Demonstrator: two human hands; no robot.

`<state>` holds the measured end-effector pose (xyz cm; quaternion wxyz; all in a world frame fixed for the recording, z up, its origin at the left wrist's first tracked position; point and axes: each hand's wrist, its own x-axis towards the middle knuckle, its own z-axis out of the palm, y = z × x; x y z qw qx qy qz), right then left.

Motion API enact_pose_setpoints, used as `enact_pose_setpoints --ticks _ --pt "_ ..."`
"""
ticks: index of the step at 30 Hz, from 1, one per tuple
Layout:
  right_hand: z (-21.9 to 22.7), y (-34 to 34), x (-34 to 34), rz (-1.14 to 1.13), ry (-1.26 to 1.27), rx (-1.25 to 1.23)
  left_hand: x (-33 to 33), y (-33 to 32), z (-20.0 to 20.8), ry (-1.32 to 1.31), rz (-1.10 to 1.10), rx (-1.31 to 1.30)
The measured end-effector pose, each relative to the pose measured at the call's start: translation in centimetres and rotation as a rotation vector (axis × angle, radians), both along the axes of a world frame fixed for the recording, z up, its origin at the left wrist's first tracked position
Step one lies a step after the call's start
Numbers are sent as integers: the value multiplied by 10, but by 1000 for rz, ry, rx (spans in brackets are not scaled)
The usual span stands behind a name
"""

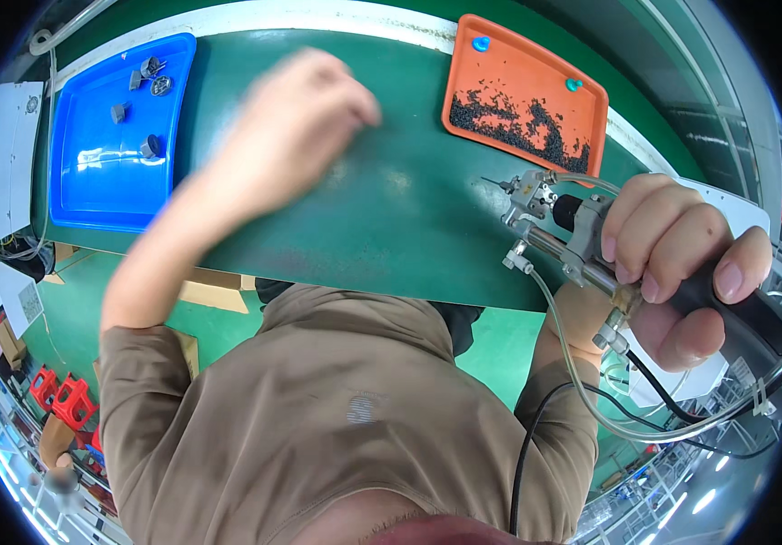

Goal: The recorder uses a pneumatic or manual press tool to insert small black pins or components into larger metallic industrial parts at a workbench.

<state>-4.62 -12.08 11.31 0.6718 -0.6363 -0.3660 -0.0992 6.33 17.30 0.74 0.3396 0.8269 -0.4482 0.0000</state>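
My right hand [682,263] grips the black handle of a powered screwdriver tool [554,227] with a metal head, its thin tip pointing left over the green table [391,209]. Clear tubes and a black cable trail from the handle. My left hand [305,113] is blurred in motion above the table's middle, fingers curled; I cannot tell whether it holds anything small. It hovers between the blue tray [91,173] and the orange tray [591,91].
The blue tray at the left holds several small grey round parts [150,145]. The orange tray at the back right carries a heap of small dark screws [518,118] and two blue bits. Red stools [59,395] stand on the floor lower left.
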Motion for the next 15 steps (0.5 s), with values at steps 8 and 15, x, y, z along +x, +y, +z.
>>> enact_pose_setpoints --ticks 8,15 --pt "-4 0 -3 -33 62 -79 -56 -73 -52 -85 -164 -32" --pt "-5 -2 4 -14 92 -128 -46 -55 -45 49 -248 -57"
